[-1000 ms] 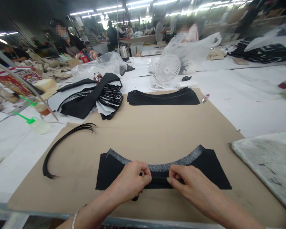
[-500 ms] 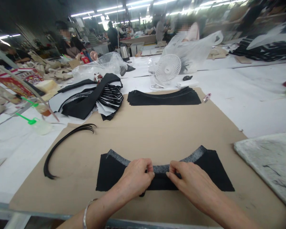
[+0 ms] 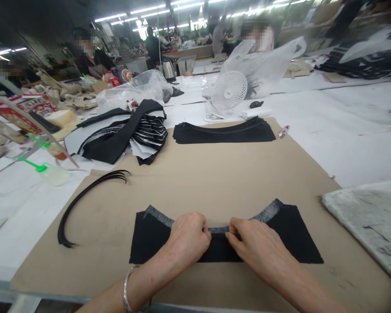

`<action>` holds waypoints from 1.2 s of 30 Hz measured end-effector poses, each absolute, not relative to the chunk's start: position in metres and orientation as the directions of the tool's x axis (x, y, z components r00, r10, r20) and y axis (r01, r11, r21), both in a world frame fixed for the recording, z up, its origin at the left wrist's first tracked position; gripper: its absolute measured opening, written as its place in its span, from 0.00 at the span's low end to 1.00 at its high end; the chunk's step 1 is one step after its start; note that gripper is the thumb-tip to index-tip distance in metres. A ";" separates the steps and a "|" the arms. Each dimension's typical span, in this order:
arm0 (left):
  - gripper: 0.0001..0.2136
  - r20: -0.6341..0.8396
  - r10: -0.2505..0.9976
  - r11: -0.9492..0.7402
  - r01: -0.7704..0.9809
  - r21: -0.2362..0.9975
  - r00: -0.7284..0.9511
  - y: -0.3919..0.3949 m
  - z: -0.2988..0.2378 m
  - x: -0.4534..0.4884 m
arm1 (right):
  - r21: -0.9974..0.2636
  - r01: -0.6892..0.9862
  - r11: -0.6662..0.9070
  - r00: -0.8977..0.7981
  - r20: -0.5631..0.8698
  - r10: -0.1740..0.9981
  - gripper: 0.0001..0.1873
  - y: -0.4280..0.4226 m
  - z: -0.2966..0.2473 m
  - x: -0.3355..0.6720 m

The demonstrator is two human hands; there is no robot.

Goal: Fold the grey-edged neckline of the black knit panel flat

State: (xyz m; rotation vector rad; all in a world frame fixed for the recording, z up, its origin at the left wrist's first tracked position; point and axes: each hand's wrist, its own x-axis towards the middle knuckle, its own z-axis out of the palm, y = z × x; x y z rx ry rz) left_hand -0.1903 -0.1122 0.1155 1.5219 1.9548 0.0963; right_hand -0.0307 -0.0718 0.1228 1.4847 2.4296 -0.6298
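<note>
With fingers of L hand [image 3: 189,238] & R hand [image 3: 258,240], pinching black strip [image 3: 218,236] by gray band [image 3: 270,212] of black panel [image 3: 301,237], flat on tan sheet [image 3: 198,178]; prob. aligning; next, needs even tension & careful pressing.

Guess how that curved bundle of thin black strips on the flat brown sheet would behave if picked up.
The curved bundle of black strips is probably light, being slender. It seems likely to flex, perhaps springily, given its smooth bend. It might separate when lifted, since its tips fan out at one end.
</note>
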 end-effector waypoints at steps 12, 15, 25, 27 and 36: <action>0.10 -0.439 0.891 0.276 0.906 0.320 -0.116 -0.111 0.112 -0.188 | -0.212 0.886 0.413 -0.464 -0.394 0.793 0.11 -0.071 0.117 -0.031; 0.10 -0.429 0.896 0.272 0.908 0.319 -0.117 -0.111 0.110 -0.188 | -0.208 0.886 0.413 -0.463 -0.389 0.797 0.12 -0.071 0.117 -0.030; 0.10 -0.402 0.905 0.279 0.909 0.309 -0.142 -0.112 0.109 -0.185 | -0.199 0.887 0.418 -0.462 -0.400 0.791 0.12 -0.069 0.116 -0.033; 0.10 -0.385 0.912 0.267 0.916 0.299 -0.140 -0.112 0.107 -0.184 | -0.194 0.886 0.422 -0.464 -0.398 0.791 0.12 -0.069 0.115 -0.033; 0.10 -0.382 0.913 0.250 0.936 0.249 -0.143 -0.114 0.109 -0.179 | -0.157 0.882 0.445 -0.469 -0.390 0.792 0.12 -0.072 0.115 -0.033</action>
